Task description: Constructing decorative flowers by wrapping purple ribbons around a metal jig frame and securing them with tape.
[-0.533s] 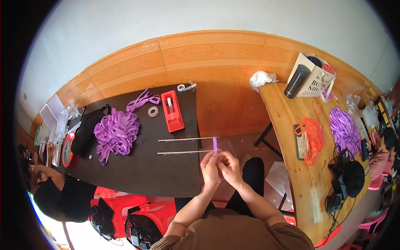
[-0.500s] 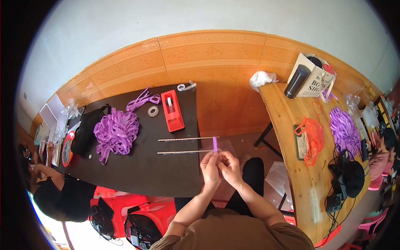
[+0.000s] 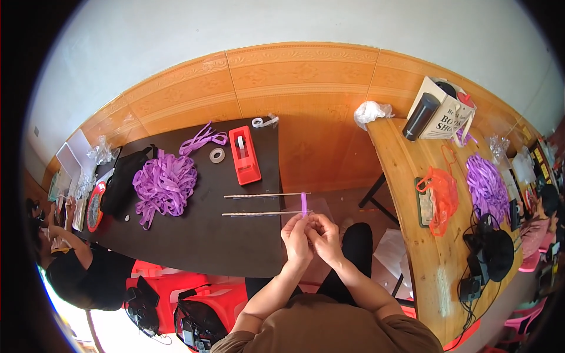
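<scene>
Left hand (image 3: 296,236) fingers pinch purple ribbon (image 3: 303,203) by its near end; right hand (image 3: 325,236) fingers pressed together against them, can't tell on what. Ribbon spans two sticks (image 3: 259,214) just past table's (image 3: 200,247) right edge, which they overhang. Dispenser (image 3: 248,172) near far right corner, purple heap (image 3: 166,187) toward left edge.

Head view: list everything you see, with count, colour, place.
Dark table: one, black, left
Wooden table: one, tan, right
Rods: two, pale, overhanging dark table
Strip: one, purple, crossing both rods
Large ribbon heaps: two, purple, one per table
Tape dispenser: one, red, dark table
Loose rolls: two, whitish, beside dispenser
Thin bag: one, orange, wooden table
Bottle: one, black, wooden table
Tote: one, cream, beside bottle
Chairs: count unclear, red, lower left
Clutter: uncountable, mixed, both sides
Left grip: one, bare, centre
Right grip: one, bare, centre
</scene>
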Motion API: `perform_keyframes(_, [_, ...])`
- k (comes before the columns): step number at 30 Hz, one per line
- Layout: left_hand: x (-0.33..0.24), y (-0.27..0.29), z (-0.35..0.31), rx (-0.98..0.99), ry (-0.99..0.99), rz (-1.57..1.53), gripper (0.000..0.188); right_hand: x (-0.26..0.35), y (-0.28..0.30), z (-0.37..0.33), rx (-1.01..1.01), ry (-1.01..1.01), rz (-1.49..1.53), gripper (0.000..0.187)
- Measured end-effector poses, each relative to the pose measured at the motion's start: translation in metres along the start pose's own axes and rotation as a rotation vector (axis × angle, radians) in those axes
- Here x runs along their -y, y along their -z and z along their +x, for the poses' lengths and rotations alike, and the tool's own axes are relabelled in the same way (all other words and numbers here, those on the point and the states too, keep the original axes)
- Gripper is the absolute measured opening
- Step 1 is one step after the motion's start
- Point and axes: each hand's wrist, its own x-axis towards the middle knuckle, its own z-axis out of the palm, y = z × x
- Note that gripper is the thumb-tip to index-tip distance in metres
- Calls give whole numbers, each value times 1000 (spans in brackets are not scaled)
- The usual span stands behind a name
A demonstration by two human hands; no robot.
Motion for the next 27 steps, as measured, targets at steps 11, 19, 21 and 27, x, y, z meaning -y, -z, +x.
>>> perform_keyframes(11, [-1,-6,-4,-58,-5,4,10,4,3,-2,35,-38,63,19])
perform_keyframes(19, [-6,-6,-3,-64,39,-42,17,33,10,3,-162,53,2,17])
perform_keyframes(21, [-10,-9,-5,-82,96,-31,27,42,15,18,-165,73,56,13])
perform_keyframes(27, [-8,0,-3,-77,88,-52,51,77,-30,92,172,-96,-14,18])
